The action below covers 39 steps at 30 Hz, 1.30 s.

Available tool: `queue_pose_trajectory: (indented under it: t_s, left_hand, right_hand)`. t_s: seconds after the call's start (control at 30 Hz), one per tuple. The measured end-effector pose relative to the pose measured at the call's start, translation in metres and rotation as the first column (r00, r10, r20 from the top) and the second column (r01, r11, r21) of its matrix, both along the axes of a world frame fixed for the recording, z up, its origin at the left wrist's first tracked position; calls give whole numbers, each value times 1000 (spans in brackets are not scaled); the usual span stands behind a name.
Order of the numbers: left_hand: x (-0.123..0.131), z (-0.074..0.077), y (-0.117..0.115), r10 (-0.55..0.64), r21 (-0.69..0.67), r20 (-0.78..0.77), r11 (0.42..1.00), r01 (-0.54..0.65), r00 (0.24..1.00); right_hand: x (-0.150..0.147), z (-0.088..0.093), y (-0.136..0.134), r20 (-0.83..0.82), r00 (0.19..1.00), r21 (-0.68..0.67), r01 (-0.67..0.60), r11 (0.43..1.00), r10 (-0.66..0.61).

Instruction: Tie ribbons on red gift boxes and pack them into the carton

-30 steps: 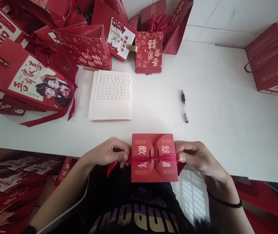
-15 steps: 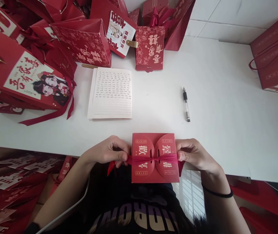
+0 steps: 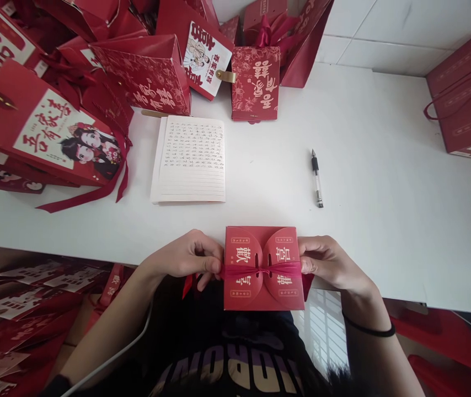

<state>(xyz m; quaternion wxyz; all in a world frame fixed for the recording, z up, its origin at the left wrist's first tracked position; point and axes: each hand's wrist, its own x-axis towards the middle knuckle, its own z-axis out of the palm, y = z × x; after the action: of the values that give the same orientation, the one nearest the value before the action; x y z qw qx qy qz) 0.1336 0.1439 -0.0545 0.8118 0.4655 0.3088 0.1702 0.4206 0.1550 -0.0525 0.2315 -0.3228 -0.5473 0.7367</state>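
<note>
In front of me at the table's near edge is a red gift box point(image 3: 264, 240) with gold lettering and two curved flaps meeting on top. A dark pink ribbon point(image 3: 283, 269) runs across the flaps and crosses at their middle. My left hand point(image 3: 197, 256) pinches the ribbon at the box's left side; a loose end hangs below the fingers. On the opposite side, my right hand point(image 3: 325, 259) pinches the ribbon between thumb and fingers, with its tail hanging beneath. Fingertips of both hands are partly hidden by the box.
A notebook point(image 3: 189, 182) with handwritten numbers lies beyond my left hand, and a pen point(image 3: 316, 177) lies farther right. Red gift bags point(image 3: 144, 71) crowd the back left. Another red box point(image 3: 467, 99) with a cord stands at the back right. Below the table are more red packages point(image 3: 20, 309).
The view has shifted very slightly, so everything sits a few pixels to the right. Both hands keep their pinch on the ribbon; the box stays in place.
</note>
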Motion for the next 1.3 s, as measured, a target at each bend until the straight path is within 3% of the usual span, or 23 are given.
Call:
queue_pose_trajectory:
  t_s: [0.2, 0.43, 0.63, 0.8, 1.03, 1.2, 1.3]
  left_hand:
    - [5, 7, 0, 3, 42, -95, 999, 1, 995]
    - [6, 4, -1, -2, 107, -159, 994, 19, 987]
    - [-2, 5, -8, 80, 111, -117, 992, -67, 990]
    - [-8, 34, -12, 182, 192, -183, 970, -146, 966]
    - [-7, 84, -20, 67, 289, -406, 956, 59, 911]
    - [-2, 104, -27, 173, 471, -531, 874, 120, 830]
    - [1, 107, -30, 271, 584, -568, 798, 150, 777]
  right_hand:
    - [-3, 0, -1, 23, 999, -62, -25, 998, 26]
    - [-6, 3, 0, 54, 998, 35, -39, 999, 37]
    - [3, 14, -2, 118, 993, 78, -24, 997, 15]
    - [10, 37, -5, 47, 999, 91, -17, 996, 13]
    - [-17, 75, -9, 15, 998, 375, 56, 925, -67]
    - [-40, 76, -14, 52, 990, 406, 97, 909, -129]
    - [-50, 70, -18, 92, 960, 495, 187, 849, -265]
